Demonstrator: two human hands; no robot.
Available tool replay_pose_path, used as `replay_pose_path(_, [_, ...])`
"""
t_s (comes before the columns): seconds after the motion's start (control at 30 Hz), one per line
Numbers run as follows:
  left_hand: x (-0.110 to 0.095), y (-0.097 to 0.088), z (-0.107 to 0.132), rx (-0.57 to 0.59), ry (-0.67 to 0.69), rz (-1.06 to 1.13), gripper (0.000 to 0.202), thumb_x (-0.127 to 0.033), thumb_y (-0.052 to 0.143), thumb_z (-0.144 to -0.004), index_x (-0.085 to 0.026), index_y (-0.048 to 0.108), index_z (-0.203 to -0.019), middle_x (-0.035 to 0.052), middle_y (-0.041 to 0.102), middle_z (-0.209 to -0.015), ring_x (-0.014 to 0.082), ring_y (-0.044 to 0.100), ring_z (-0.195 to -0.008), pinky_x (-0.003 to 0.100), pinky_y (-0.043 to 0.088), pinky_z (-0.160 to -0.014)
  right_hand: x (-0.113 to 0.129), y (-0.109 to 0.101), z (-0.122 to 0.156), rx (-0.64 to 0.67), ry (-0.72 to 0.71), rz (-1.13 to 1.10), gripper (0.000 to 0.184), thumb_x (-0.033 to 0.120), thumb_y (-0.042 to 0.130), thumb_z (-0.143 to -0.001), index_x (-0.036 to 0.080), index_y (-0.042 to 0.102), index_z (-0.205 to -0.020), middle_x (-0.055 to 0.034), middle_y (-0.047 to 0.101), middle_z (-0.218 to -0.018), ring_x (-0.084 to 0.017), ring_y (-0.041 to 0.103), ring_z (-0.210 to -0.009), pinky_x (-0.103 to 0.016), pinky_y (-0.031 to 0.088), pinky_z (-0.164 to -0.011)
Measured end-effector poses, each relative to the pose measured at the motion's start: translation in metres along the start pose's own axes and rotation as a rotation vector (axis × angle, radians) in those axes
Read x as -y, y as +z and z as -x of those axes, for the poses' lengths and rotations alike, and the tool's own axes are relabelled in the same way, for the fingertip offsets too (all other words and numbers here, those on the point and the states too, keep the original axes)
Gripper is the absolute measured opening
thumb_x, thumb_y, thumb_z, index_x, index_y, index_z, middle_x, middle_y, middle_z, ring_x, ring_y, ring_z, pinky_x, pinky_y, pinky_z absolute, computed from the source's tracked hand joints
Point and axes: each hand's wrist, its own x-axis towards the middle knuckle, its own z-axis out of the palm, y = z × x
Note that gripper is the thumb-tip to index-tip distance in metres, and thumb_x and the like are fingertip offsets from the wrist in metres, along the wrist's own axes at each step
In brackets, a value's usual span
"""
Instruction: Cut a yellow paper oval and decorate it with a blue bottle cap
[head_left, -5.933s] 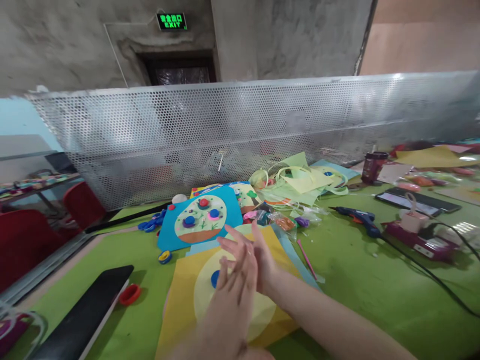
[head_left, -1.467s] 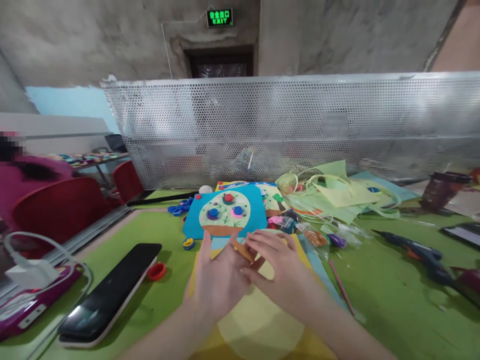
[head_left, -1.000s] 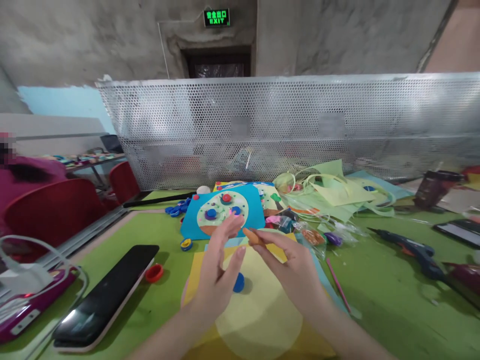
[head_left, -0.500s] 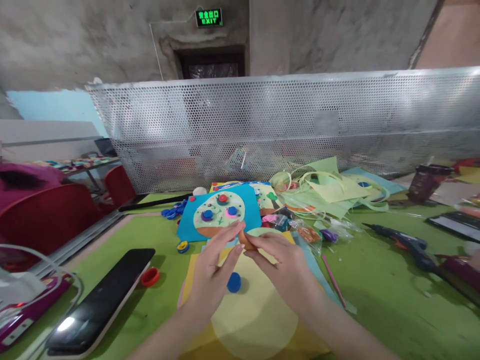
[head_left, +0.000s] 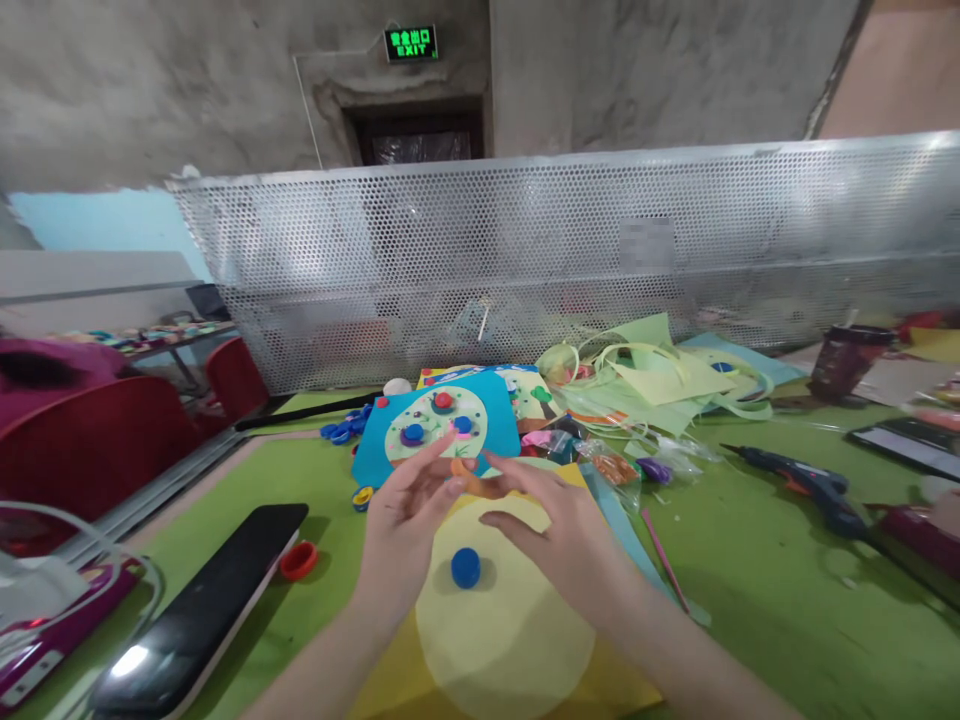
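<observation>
Orange clay (head_left: 470, 479) between left hand (head_left: 403, 520) and right hand (head_left: 564, 530); blue cap (head_left: 466, 567) beneath.

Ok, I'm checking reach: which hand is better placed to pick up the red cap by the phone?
Left, likely: the red cap lies on the left hand's side, while the right hand sits across the yellow card, farther off.

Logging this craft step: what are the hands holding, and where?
An orange clay piece, its ends pinched between fingertips of the left hand and right hand.
</observation>
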Motion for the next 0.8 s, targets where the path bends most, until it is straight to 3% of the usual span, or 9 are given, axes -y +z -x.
replay_pose_path(0.07, [-0.0009, 0.0011, -0.0002, 0.018, -0.022, 0.031, 0.034, -0.027, 0.076, -0.067, -0.023, 0.069, -0.1, 0.0024, 0.073, -0.081, 0.0176, 0.067, -0.074, 0.027, 0.056, -0.066, -0.0004, 0.0003, 0.0, -0.02, -0.015, -0.002, 0.019, 0.018, 0.062, -0.08, 0.025, 0.066, -0.097, -0.0012, 0.072, -0.087, -0.022, 0.065, -0.082, -0.033, 0.053, -0.072])
replay_pose_path(0.13, [-0.0024, 0.0021, 0.0, 0.036, -0.042, 0.049, 0.032, -0.025, 0.076, -0.066, -0.022, 0.07, -0.097, 0.003, 0.073, -0.08, 0.017, 0.067, -0.071, 0.026, 0.056, -0.064, -0.0003, -0.0002, 0.0, -0.026, -0.035, 0.007, 0.013, 0.016, 0.06, -0.081, 0.025, 0.068, -0.086, 0.0005, 0.072, -0.084, -0.02, 0.066, -0.077, -0.031, 0.052, -0.07])
replay_pose_path(0.37, [-0.0027, 0.0025, -0.0022, 0.006, -0.059, 0.069, 0.031, -0.024, 0.074, -0.068, -0.022, 0.068, -0.098, 0.001, 0.071, -0.077, 0.016, 0.067, -0.074, 0.024, 0.055, -0.068, -0.0009, -0.0042, -0.0015, -0.054, -0.068, 0.162, 0.003, 0.02, 0.067, -0.08, 0.023, 0.067, -0.079, -0.0002, 0.071, -0.078, -0.023, 0.064, -0.073, -0.034, 0.047, -0.068])
replay_pose_path(0.6, [-0.0009, -0.0003, -0.0012, 0.06, -0.028, -0.003, 0.032, -0.025, 0.075, -0.07, -0.023, 0.067, -0.101, 0.0026, 0.073, -0.085, 0.0199, 0.068, -0.082, 0.029, 0.055, -0.073, -0.0051, -0.0015, 0.0009, -0.015, -0.109, 0.381, 0.016, 0.025, 0.065, -0.082, 0.019, 0.067, -0.067, -0.0036, 0.068, -0.063, -0.024, 0.061, -0.059, -0.031, 0.037, -0.053])
replay_pose_path(0.8, [0.0006, 0.0001, -0.0007, 0.122, -0.035, -0.111, 0.025, -0.036, 0.068, -0.075, -0.021, 0.071, -0.095, 0.0044, 0.074, -0.09, 0.0209, 0.066, -0.085, 0.029, 0.055, -0.073, -0.006, -0.001, 0.0013, 0.035, -0.108, 0.493, 0.019, 0.025, 0.062, -0.084, 0.021, 0.066, -0.066, -0.0004, 0.065, -0.056, -0.02, 0.057, -0.053, -0.027, 0.031, -0.049])
